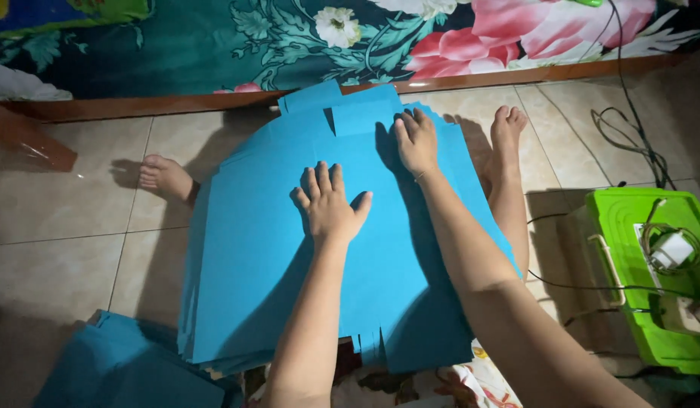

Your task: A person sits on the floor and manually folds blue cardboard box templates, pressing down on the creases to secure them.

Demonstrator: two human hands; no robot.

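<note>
Hands: left hand [331, 204] lies flat, palm down, fingers spread wide, near the middle of the top sheet; it grips nothing.
Right hand: right hand [416, 142] presses flat too, fingers stretched and close together, near the far edge of the stack; nothing is clasped.
Stack: thick pile of flat blue die-cut cardboard sheets [252, 257] rests over the person's lap, notched flaps pointing towards the far side.
Feet: left bare foot [165, 177] pokes out past the pile's left edge, right bare foot [507, 128] past its right edge, both on the beige tiled floor [63, 219].
Second pile: more blue cardboard sheets [123, 366] lie on the floor by the near left corner.
Box: bright green plastic box [630, 219] with white charger and black cables sits right.
Bed: floral bedsheet [365, 34] hangs along the far side.
</note>
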